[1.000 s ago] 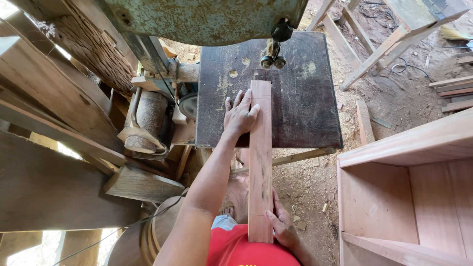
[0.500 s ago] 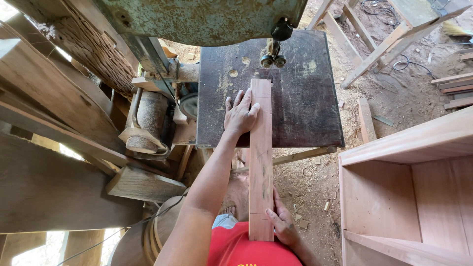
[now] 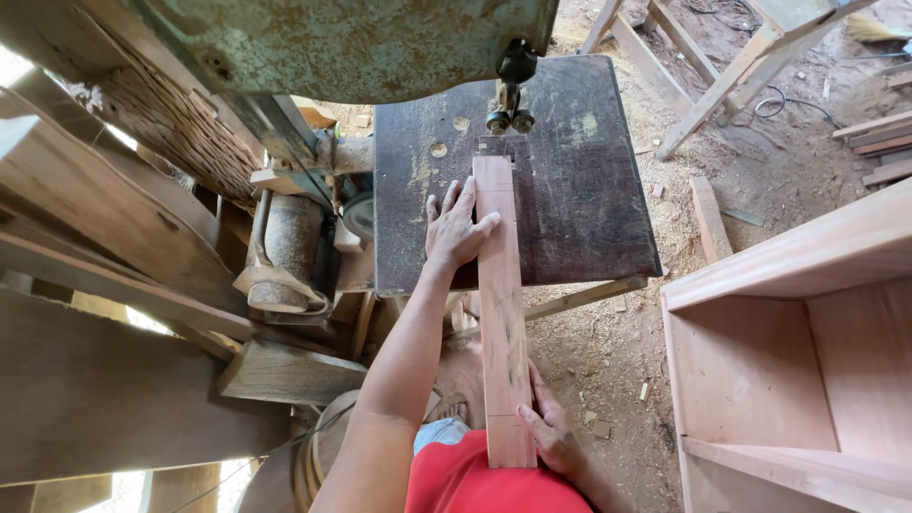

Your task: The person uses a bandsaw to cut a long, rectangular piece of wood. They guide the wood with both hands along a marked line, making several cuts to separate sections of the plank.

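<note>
Left hand (image 3: 454, 228) lies spread flat against the plank (image 3: 502, 304), right hand (image 3: 546, 432) cupping its end; fingers near the blade guide (image 3: 509, 119) risk cuts if the plank slips.

A long reddish-brown wooden plank (image 3: 502, 313) is seen on a dark, blackened worktop (image 3: 579, 190) mottled with pale scuffs. Chipped, faded green paint is shown on the saw housing (image 3: 351, 43). A red shirt (image 3: 494, 480) is worn.

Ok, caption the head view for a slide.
Left hand steadies a long wooden board on a dark saw table; right hand grips its near end.
</note>
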